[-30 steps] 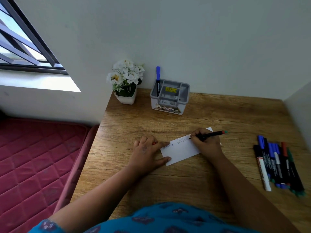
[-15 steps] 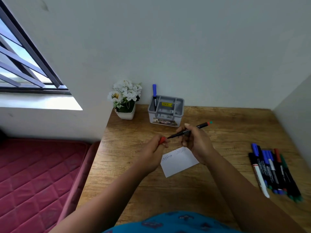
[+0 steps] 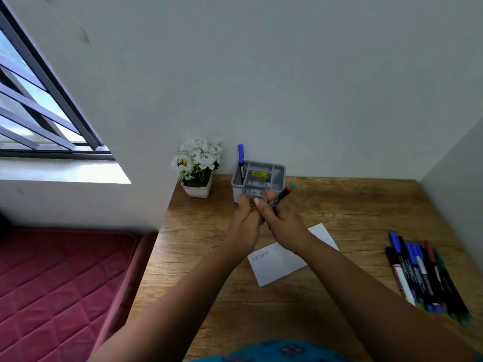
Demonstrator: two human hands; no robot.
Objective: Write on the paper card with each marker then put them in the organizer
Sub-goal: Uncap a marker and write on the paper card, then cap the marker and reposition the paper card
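Both hands were up at centre frame, raised above the bench (image 3: 339, 205), pressed close together. My right hand (image 3: 285, 223) gripped a black marker (image 3: 280, 198) with its fingers curled around the barrel; the marker tilted up and to the right, with a red band and a teal end at its upper tip. The left hand (image 3: 247, 218) was curled tight against the right one, knuckles touching, and it seemed to pinch the marker's lower end, though that end was hidden between the fingers, so I could not tell what it held.

Just behind the hands, against the wall, sat the grey organizer (image 3: 271, 173). I saw several compartments and a yellow label inside. A single blue-capped marker (image 3: 241, 163) stood upright in the leftmost compartment; the others looked bare, as far as the hands let me see.

The paper card (image 3: 277, 265) lay flat on the bench below the hands, partly under my right forearm, with handwriting along its upper left edge.

At the right of the frame a row of markers (image 3: 423, 273) lay side by side on the bench: blue, black, red and green caps. Left of the organizer stood a white flower pot (image 3: 197, 189).
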